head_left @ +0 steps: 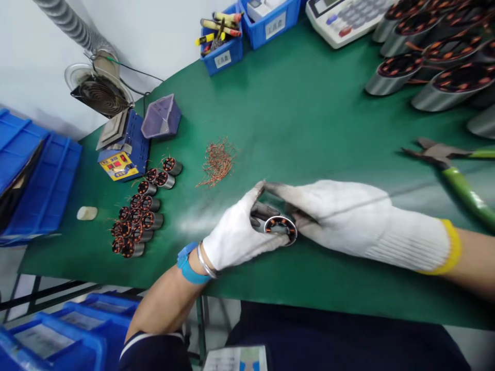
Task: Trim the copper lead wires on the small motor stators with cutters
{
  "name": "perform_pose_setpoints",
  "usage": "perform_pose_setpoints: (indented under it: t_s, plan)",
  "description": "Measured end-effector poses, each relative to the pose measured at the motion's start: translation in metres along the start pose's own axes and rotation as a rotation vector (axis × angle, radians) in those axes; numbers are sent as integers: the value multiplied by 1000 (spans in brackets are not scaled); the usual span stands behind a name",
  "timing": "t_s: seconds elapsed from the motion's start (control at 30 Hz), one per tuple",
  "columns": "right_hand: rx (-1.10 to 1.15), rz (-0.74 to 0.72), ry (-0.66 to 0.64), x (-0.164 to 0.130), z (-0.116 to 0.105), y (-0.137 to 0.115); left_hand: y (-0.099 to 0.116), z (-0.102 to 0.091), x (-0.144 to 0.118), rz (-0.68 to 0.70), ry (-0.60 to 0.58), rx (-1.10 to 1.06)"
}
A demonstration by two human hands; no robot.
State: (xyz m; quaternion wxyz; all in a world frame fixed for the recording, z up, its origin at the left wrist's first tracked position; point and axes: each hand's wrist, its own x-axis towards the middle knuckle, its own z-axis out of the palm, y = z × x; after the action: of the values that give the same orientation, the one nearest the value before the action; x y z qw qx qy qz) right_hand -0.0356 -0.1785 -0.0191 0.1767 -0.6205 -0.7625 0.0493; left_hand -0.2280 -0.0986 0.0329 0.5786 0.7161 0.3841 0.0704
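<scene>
Gleaming steel stator (281, 228), copper-wound inside

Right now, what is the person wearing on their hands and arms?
Both hands wear white knit work gloves with grey, soiled fingertips. The right hand glove ends in a yellow cuff band. At the left hand wrist sit a blue wristband and a thin silver bangle. Further up the left arm is a dark navy sleeve with a white stripe at its edge.
</scene>
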Motion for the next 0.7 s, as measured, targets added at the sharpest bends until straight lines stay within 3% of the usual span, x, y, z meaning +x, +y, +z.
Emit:
perform_pose_setpoints:
  t_s: [0.13, 0.2, 0.3, 0.4, 0.47, 0.6, 0.7]
  plan:
    - [-86, -24, 54, 13, -25, 12, 0, 1, 2, -49, 107, 46]
    - [-105, 58, 40, 13, -39, 21, -1, 3, 3, -53, 144, 96]
    - [-7, 230, -134, 5, -52, 32, -3, 6, 2, -57, 218, 162]
    - [193, 118, -332, -2, -48, 29, -2, 10, 1, -94, 243, 171]
    - [264, 53, -269, -3, -37, 17, 0, 13, 1, -116, 223, 125]
    - [444, 141, -64, 10, -16, -11, 2, 16, 0, -105, 197, 49]
    - [710, 266, -87, 27, -14, -18, 1, 16, -2, -71, 165, 94]
